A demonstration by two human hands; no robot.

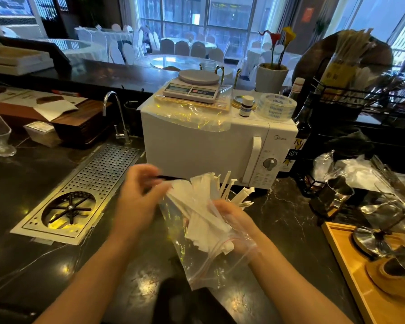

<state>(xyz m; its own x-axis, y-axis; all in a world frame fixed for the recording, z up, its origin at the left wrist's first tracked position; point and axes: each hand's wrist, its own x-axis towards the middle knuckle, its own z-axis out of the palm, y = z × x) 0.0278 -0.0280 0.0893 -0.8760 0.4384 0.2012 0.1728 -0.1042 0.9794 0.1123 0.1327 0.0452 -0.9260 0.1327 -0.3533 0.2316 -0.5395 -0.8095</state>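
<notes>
Over the dark counter, my right hand [229, 212] grips a clear zip bag [204, 260] together with a bundle of white paper-wrapped sticks [206, 206] that fan out of its mouth. My left hand [142, 192] is blurred by motion; its fingers curl on a thin dark strip [171, 177] at the top left of the bundle. The bag hangs down towards me, its red zip line showing near my right wrist.
A white microwave [197, 146] stands just behind my hands, with a scale [192, 88], tape roll [276, 105] and small bottle on top. A steel rinser tray [80, 190] and tap [117, 115] lie left. A wooden tray [351, 272] with metal cups sits right.
</notes>
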